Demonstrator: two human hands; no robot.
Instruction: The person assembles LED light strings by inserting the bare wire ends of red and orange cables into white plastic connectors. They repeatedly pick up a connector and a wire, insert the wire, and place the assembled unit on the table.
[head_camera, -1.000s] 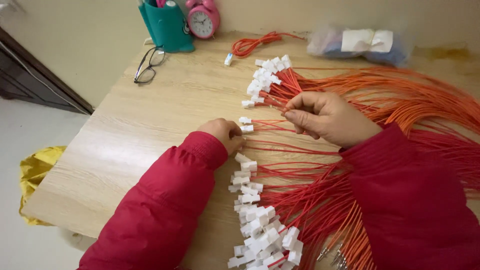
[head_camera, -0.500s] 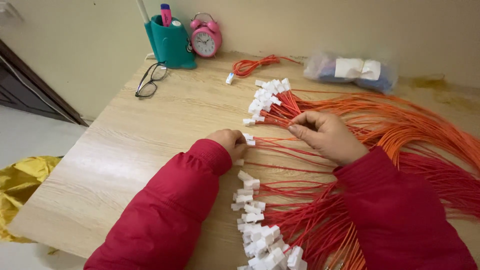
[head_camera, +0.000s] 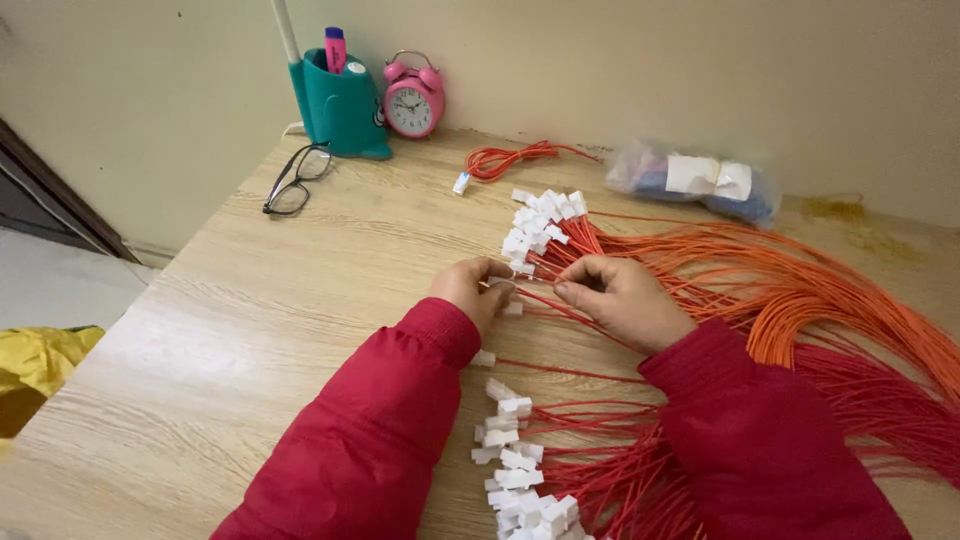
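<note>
Many thin red and orange wires (head_camera: 800, 300) with white plastic connectors lie across a light wooden table (head_camera: 250, 330). One bunch of connectors (head_camera: 540, 225) sits just beyond my hands; another row (head_camera: 515, 470) lies near my left sleeve. My left hand (head_camera: 472, 290) pinches a white connector (head_camera: 503, 290) at a wire's end. My right hand (head_camera: 620, 300) is closed on the same red wire a little to the right, fingertips almost touching the left hand. Both arms wear red sleeves.
At the table's back stand a teal pen holder (head_camera: 340, 105) and a pink alarm clock (head_camera: 413, 98). Black glasses (head_camera: 293, 180) lie to the left, a coiled red wire (head_camera: 505, 160) and a plastic bag (head_camera: 695, 180) farther back. A yellow bag (head_camera: 35, 365) lies on the floor.
Both hands have come together above the table near the upper connector bunch; the left hand lifted a connector off the table and the right hand moved in to grip its wire.
</note>
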